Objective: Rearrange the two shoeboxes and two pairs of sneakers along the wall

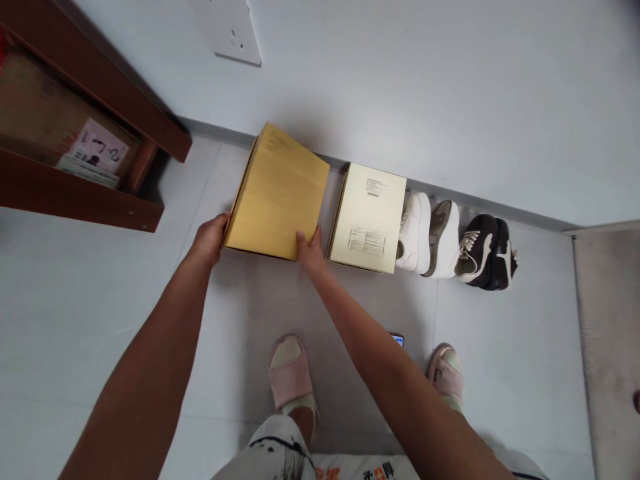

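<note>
A gold shoe box is held between both hands near the foot of the wall, its lid facing up. My left hand grips its near left corner, the fingers partly hidden behind the side. On the near right corner, my right hand has its thumb on the lid and fingers against the side. Just right of it lies a cream shoe box with printed labels. White sneakers come after that, one showing its grey-brown sole, then a pair of dark brown sneakers with white trim.
A reddish-brown wooden furniture frame with a cardboard box inside stands at left. A wall socket is above. A phone lies on the floor, partly behind my right arm. My feet wear pink slippers.
</note>
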A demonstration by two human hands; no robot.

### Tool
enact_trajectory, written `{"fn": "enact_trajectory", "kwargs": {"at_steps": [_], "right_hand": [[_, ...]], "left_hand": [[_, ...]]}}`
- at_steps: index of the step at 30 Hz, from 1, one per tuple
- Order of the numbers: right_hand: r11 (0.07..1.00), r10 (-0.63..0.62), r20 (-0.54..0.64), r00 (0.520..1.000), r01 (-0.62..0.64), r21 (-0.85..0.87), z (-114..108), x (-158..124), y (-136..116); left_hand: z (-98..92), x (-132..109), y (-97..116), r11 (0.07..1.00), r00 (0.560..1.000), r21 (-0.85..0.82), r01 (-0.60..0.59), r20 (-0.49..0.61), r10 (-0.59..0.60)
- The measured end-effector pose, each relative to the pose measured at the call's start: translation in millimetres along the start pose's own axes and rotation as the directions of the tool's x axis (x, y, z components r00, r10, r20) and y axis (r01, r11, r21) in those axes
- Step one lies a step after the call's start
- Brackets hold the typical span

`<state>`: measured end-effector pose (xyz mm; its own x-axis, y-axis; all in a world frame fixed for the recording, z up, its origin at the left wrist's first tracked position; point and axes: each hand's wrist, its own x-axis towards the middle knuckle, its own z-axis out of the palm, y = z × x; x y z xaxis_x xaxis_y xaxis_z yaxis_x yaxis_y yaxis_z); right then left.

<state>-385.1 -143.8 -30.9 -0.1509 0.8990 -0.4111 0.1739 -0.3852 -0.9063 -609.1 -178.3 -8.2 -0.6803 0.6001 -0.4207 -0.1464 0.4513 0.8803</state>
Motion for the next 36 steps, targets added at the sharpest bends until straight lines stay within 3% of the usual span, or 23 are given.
{"fn": "enact_trajectory", "kwargs": {"at_steps": [3,10,16,20,23,26,29,32,36], "right_hand": [[0.99,-0.041,-0.015,0.999,0.038,-0.137,3,1,-6],[0.955,-0.122,0.116,0.986,0.148,-0.256,8,-5,-29],[0.965,-0.174,0.188,0.967,0.205,-0.162,13,-19,-52],[0.973,-0.205,0.18,0.962,0.22,-0.069,15,-16,-48],[0.973,-0.221,0.174,0.96,0.229,-0.023,11,-14,-44],[0.973,-0.223,0.189,0.956,0.232,-0.022,3,-16,-43],[0.974,-0.214,0.176,0.961,0.223,-0.03,-7,-23,-46],[0.97,-0.232,0.113,0.966,0.238,-0.043,-17,-30,-46],[0.949,-0.304,0.018,0.952,0.305,-0.076,-30,-31,-41]], "left_hand": [[-2.6,-12,4,0.998,0.998,0.005,0.057,-0.023,-0.057],[7.0,-36,16,0.995,0.997,-0.1,-0.023,0.067,0.03],[17.9,-54,36,0.991,0.993,-0.076,-0.109,0.035,0.112],[21.1,-62,42,0.985,0.985,0.04,-0.169,-0.034,0.17],[23.4,-60,38,0.983,0.984,0.058,-0.175,-0.026,0.177],[27.0,-53,29,0.993,0.993,0.027,-0.115,-0.004,0.115],[31.6,-43,17,0.999,0.999,-0.036,0.026,0.029,-0.025],[38.6,-35,0,0.987,0.984,-0.036,0.157,0.09,-0.153],[51.9,-27,-26,0.972,0.964,-0.015,0.233,0.137,-0.229]]}}
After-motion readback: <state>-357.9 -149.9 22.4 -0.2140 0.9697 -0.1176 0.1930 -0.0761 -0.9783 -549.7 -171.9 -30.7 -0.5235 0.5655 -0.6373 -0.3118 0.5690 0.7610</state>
